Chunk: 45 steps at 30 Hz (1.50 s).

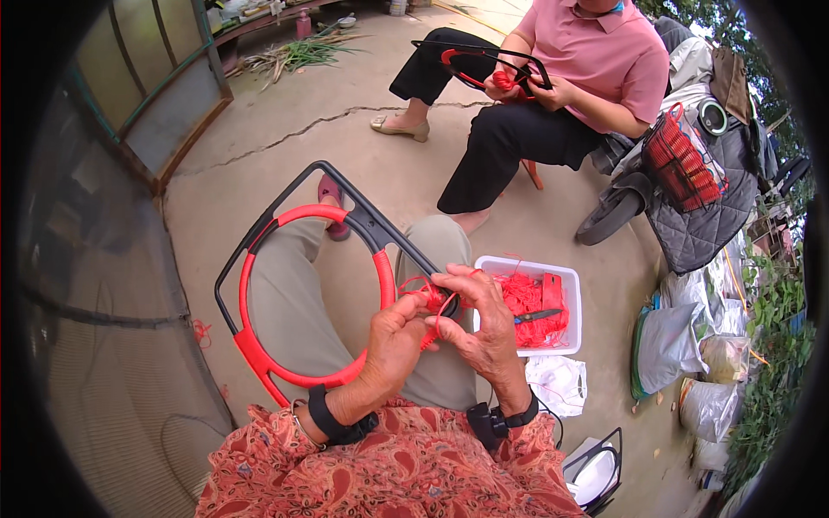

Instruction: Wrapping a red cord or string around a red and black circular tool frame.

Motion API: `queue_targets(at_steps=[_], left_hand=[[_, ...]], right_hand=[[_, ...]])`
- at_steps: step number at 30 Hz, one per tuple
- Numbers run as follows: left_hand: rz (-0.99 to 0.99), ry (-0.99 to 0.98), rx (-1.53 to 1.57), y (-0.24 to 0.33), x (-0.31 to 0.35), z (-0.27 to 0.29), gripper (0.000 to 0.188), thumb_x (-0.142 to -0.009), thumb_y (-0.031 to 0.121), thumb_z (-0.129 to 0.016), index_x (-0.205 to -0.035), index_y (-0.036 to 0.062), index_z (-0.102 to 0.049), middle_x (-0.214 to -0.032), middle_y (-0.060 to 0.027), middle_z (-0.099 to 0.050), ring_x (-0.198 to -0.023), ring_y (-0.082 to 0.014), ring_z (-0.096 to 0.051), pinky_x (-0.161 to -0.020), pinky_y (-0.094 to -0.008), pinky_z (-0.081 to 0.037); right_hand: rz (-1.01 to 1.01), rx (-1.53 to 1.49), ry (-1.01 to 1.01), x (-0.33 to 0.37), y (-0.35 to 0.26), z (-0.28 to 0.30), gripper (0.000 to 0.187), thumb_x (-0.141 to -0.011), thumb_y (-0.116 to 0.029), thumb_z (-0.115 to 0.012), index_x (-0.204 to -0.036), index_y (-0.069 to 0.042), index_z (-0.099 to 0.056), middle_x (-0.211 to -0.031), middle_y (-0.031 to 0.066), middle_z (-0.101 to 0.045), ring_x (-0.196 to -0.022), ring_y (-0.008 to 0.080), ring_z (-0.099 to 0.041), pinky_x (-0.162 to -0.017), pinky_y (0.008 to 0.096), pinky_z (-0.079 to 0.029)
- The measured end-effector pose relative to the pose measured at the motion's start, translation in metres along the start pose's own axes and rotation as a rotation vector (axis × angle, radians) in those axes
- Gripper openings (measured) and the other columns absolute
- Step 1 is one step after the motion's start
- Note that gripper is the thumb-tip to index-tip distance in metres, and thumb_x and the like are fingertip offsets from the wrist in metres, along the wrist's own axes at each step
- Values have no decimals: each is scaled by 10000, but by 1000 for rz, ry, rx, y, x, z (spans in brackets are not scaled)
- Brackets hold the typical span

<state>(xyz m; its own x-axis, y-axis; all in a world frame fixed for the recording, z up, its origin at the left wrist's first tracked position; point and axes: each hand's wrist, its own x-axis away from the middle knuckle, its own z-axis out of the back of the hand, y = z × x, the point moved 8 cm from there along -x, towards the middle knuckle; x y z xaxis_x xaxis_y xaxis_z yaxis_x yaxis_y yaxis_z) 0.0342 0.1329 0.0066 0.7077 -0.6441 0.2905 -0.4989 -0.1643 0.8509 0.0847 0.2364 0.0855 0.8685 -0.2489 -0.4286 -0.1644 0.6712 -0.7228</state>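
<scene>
Across my lap lies a black angular frame with a round ring in it, most of the ring wrapped tightly in red cord (245, 298). My left hand (390, 347) is closed at the frame's right end, its fingers around a small bundle of red cord. Right beside it my right hand (485, 326) is closed with thumb and fingers pinching a strand of that cord, which loops between the two hands. The frame's black corner lies partly hidden under the fingers. Exactly how the strand passes around the frame I cannot tell.
To my right a white plastic tub (553, 350) holds tangled red cord (518, 298) and dark-bladed scissors (537, 316). A white plastic bag (557, 384) lies below it. Opposite, a seated person in a pink shirt (604, 52) handles a similar frame. Filled sacks (669, 350) line the right side.
</scene>
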Motion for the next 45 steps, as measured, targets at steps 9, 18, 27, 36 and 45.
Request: queue_targets(at_steps=[9,18,27,36,45], left_hand=[[-37,-22,-32,1,-1,-1,371,-821,-108,-380,-1171,-39,-482,-1046,-133,-628,-873,-175,-639,-648,-276,-549],[-39,-36,-24,8,0,-1,309,-822,-68,-437,-1124,-8,-403,-959,-157,-612,-732,-218,-664,-543,-273,-518],[-24,88,13,21,-11,20,302,-795,-79,-459,-1092,-28,-438,-914,-149,-609,-678,-208,-655,-516,-265,-497],[29,78,16,20,-15,23,244,-832,-50,-494,-1076,-64,-504,-891,-137,-618,-672,-195,-653,-522,-256,-507],[43,67,-43,15,-19,22,194,-860,-28,-520,-1047,-70,-551,-852,-107,-634,-652,-152,-625,-534,-250,-506]], right_hand=[[170,88,107,2,5,-13,306,-804,23,-638,-1101,-45,-608,-1025,140,-658,-1023,287,-625,-915,386,-454],[-116,-509,383,27,29,1,242,-981,-195,-505,-1108,8,-546,-901,107,-633,-824,165,-646,-714,281,-544],[-607,-598,205,80,116,64,191,-917,-20,-493,-1093,-6,-566,-589,-86,-359,-463,6,-305,-407,193,-232],[-731,132,313,176,271,176,205,-829,-35,-523,-1006,-27,-625,-600,-84,-399,-524,9,-336,-463,204,-278],[-652,-333,-214,37,71,7,366,-845,-170,-672,-1182,-50,-594,-756,-21,-557,-665,48,-496,-596,212,-405]])
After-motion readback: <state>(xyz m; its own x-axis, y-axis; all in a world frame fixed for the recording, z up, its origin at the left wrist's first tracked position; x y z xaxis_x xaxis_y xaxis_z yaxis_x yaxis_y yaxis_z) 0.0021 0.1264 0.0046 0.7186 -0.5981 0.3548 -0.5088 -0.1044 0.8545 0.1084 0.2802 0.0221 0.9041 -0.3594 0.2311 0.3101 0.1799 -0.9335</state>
